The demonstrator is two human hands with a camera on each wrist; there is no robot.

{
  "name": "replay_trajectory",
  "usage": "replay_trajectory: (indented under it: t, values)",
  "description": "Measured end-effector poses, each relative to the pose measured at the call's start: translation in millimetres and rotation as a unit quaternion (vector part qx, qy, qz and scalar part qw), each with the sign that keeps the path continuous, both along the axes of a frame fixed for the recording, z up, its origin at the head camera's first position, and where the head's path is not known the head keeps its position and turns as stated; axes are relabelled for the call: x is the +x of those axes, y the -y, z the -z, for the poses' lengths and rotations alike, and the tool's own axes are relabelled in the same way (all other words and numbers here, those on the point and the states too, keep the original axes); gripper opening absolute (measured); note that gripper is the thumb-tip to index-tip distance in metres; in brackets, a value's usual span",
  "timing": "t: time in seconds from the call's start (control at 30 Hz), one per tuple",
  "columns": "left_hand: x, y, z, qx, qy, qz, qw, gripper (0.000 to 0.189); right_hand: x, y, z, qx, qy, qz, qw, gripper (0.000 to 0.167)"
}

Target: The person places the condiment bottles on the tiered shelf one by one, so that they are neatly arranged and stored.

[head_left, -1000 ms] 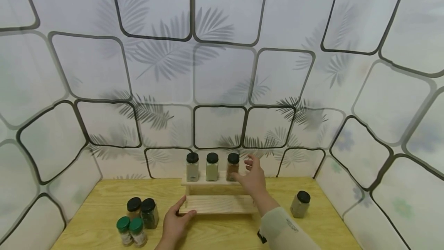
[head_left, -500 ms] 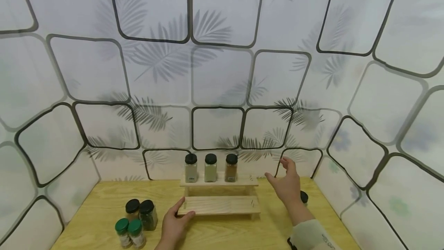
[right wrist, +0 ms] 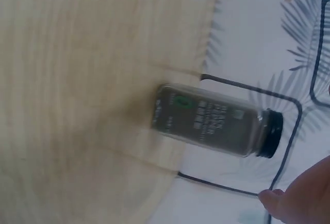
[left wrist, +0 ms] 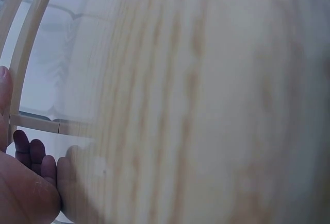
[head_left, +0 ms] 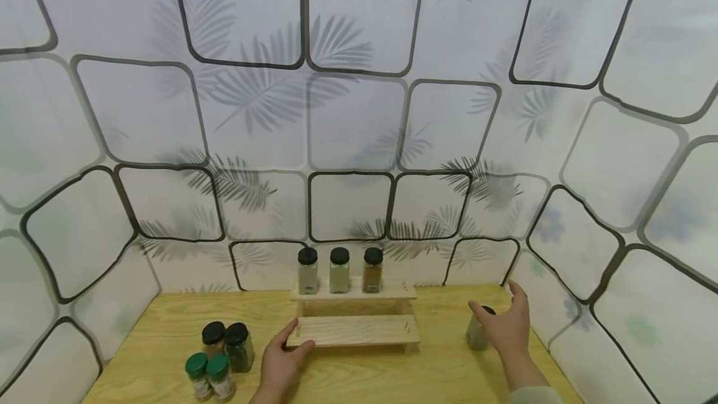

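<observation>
A two-tier wooden spice rack (head_left: 359,330) stands on the table, with three black-capped spice jars in a row on its upper tier: a pale one (head_left: 308,274), a light green one (head_left: 339,274) and a reddish-brown one (head_left: 373,274). My left hand (head_left: 280,357) holds the left end of the lower tier between thumb and fingers; in the left wrist view the board fills most of the picture. To the right, my right hand (head_left: 509,326) is beside a grey-brown pepper jar (right wrist: 209,120), thumb and fingers spread and apart from it. That jar stands upright with a black cap.
On the left of the table (head_left: 168,317) several jars stand close together: two with green caps (head_left: 207,374) in front and two with black caps (head_left: 227,341) behind. A patterned curtain (head_left: 359,142) rises behind and at both sides.
My right hand has moved right, away from the reddish-brown jar on the upper tier, to the pepper jar at the right. My left hand has stayed on the rack.
</observation>
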State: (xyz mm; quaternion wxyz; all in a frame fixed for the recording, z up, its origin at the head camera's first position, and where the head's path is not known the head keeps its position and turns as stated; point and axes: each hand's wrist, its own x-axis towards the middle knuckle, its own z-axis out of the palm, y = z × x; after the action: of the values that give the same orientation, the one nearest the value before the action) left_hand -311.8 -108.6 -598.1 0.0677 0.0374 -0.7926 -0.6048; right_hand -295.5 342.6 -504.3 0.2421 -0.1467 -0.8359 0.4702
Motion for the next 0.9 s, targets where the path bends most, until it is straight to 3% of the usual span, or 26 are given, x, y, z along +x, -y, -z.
replay_trajectory:
  t: [0.13, 0.37, 0.67, 0.9]
  values:
    - [0.4, 0.6, -1.3, -0.006, 0.004, 0.003, 1.0, 0.082, 2.9, -6.8, 10.4, -0.032, 0.034, -0.007, 0.9989, 0.116]
    - [0.8, 0.5, -1.4, 0.025, 0.004, 0.004, 0.9997, 0.08, 0.5, -18.6, 32.5, -0.058, 0.084, -0.05, 0.9935, 0.122]
    - [0.7, 1.3, -0.1, 0.023, 0.005, 0.004, 0.9997, 0.08, 0.4, -26.0, 51.9, -0.057, 0.109, -0.091, 0.9882, 0.111]
    - [-0.2, 1.0, -0.7, 0.022, 0.005, 0.003, 0.9997, 0.081, -0.4, -27.2, 61.9, -0.029, 0.112, -0.09, 0.9891, 0.093]
